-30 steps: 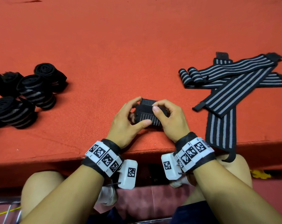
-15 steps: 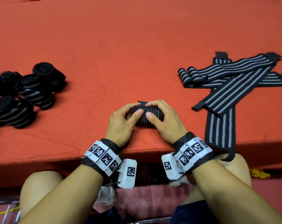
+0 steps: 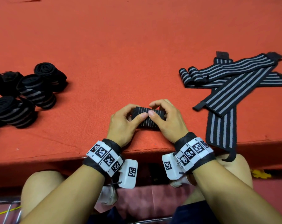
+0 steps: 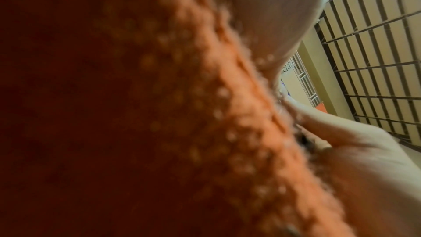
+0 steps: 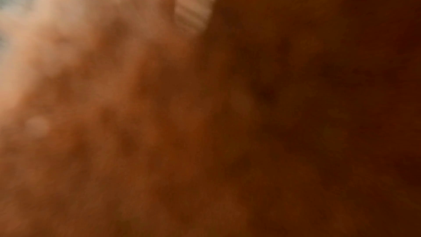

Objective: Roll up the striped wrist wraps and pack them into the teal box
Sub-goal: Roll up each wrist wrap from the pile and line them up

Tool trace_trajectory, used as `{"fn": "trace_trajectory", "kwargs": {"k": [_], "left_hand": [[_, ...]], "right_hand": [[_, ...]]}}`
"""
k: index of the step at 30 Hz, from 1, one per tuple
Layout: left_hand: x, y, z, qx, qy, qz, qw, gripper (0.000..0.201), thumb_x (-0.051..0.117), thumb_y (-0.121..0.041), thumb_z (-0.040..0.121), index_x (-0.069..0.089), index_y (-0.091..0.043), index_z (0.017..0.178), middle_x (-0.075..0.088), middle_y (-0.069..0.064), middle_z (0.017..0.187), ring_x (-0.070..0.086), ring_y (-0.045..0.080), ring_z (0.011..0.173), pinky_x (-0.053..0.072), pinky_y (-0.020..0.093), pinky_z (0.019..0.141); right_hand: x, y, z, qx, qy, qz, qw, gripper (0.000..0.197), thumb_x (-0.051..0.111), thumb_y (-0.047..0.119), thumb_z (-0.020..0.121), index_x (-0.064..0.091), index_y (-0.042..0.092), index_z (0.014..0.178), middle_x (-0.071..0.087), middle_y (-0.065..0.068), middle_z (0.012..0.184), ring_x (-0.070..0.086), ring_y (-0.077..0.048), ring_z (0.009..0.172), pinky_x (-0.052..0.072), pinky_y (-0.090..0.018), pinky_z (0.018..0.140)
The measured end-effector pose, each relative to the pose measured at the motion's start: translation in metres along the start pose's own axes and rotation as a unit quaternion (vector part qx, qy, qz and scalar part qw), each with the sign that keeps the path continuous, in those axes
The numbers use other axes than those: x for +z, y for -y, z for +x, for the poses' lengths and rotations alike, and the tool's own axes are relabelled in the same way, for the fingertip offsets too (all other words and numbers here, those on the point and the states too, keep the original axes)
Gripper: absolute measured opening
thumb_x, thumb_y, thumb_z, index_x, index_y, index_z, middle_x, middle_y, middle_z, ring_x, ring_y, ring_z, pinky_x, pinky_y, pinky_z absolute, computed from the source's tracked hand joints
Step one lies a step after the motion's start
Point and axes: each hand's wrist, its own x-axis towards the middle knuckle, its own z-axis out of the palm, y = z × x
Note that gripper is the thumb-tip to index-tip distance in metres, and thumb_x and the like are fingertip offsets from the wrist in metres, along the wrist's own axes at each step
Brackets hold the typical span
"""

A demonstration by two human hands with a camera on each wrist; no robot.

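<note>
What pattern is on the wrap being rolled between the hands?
Black with thin grey stripes, on the wrap both hands grip; the head view shows it best.

Right wrist view: all blur; I can make out nothing.
Rolls (image 3: 11, 101): left edge cuts them.
Wrap (image 3: 150, 118): my fingers hide its ends.

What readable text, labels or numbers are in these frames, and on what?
No text reads clearly.
Left wristband: square black-and-white marker codes, plus tiny characters on its edge, too small to read.
Right wristband: the same, too small to read.
Wrist wraps: stripes only, no label visible.
Both wrist views: too blurred.
</note>
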Motion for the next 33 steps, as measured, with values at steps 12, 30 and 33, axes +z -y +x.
{"fn": "trace_trajectory", "kwargs": {"k": [12,30,33], "left_hand": [[-0.0029,-0.0041,-0.0019,0.058,0.092,0.073,0.991,0.063,0.083,-0.041,0.070,0.059,-0.041,0.129,0.062,-0.018,0.120,0.058,0.002,0.113,0.049,0.031,0.096],[-0.0008,-0.0068,0.0023,-0.022,0.019,0.032,0.999,0.043,0.059,-0.070,0.077,0.065,-0.036,0.102,0.068,-0.022,0.086,0.063,-0.002,0.080,0.047,0.022,0.073],[-0.0026,-0.0052,0.0004,-0.011,0.042,0.025,0.999,0.053,0.066,-0.069,0.071,0.059,-0.036,0.113,0.069,-0.017,0.097,0.065,0.002,0.090,0.052,0.029,0.081]], "right_hand": [[0.0000,0.0003,0.0025,0.028,-0.013,-0.013,0.999,0.011,0.062,0.026,0.095,0.072,0.025,0.098,0.071,0.015,0.088,0.064,-0.001,0.085,0.048,-0.021,0.081],[-0.0025,0.0020,-0.0013,0.018,0.045,0.065,0.997,0.045,0.079,0.030,0.081,0.061,0.026,0.121,0.066,0.010,0.103,0.064,-0.014,0.094,0.054,-0.040,0.090],[-0.0027,0.0016,0.0005,0.043,0.019,0.114,0.992,0.035,0.077,0.024,0.087,0.061,0.022,0.119,0.068,0.006,0.099,0.067,-0.012,0.090,0.056,-0.033,0.085]]}}
